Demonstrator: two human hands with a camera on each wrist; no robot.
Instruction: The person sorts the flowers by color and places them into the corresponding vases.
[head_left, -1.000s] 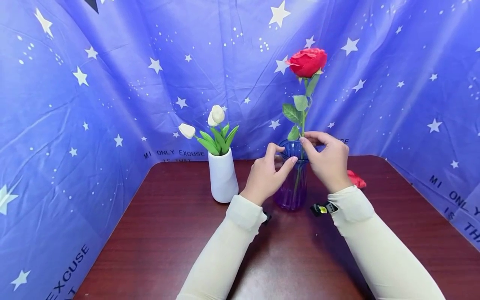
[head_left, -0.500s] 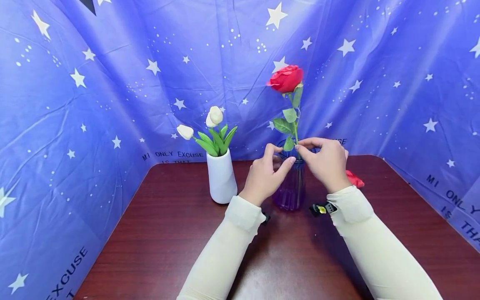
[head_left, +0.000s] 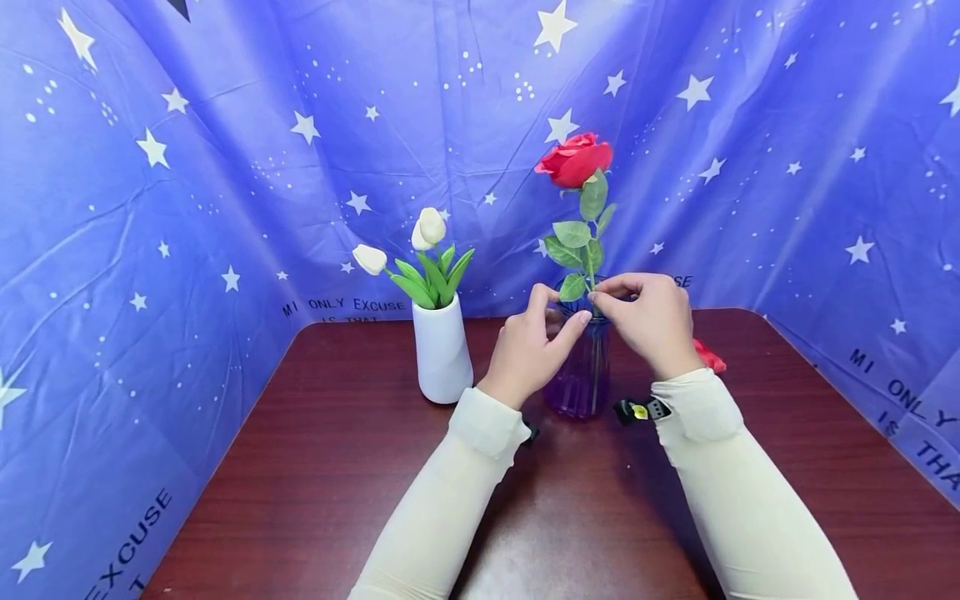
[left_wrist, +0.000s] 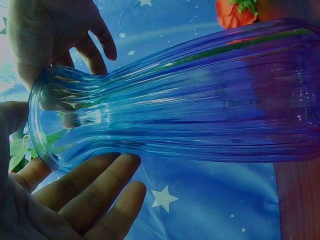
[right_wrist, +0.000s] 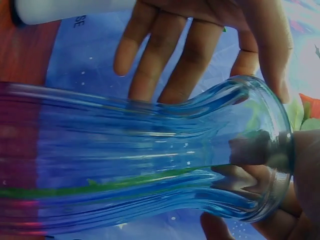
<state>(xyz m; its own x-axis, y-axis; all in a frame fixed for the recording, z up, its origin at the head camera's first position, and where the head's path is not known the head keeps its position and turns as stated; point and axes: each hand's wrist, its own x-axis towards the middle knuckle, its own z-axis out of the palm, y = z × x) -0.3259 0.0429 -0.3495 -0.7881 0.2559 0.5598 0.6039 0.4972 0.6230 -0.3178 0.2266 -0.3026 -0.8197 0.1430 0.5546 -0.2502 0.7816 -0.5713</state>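
A red rose [head_left: 576, 161] with green leaves stands with its stem down inside a blue-to-purple glass vase [head_left: 576, 387]. My right hand [head_left: 651, 321] pinches the stem between thumb and forefinger at the vase's mouth. My left hand [head_left: 528, 350] holds the flared rim from the left, thumb in front and fingers round the side. In the left wrist view, its fingers [left_wrist: 100, 192] lie along the neck of the vase. Through the glass in the right wrist view, the green stem [right_wrist: 110, 187] runs down one side of the vase.
A white vase [head_left: 442, 354] of white tulips [head_left: 429, 229] stands to the left. Behind my right wrist, another red flower [head_left: 708, 357] lies on the brown table [head_left: 337, 467], partly hidden. A blue star-printed cloth [head_left: 247, 167] hangs round the back and sides.
The rose has come down and to the left, deeper into the vase, then turned a little so more leaves show. My right hand moved slightly left with it; my left hand stayed at the rim.
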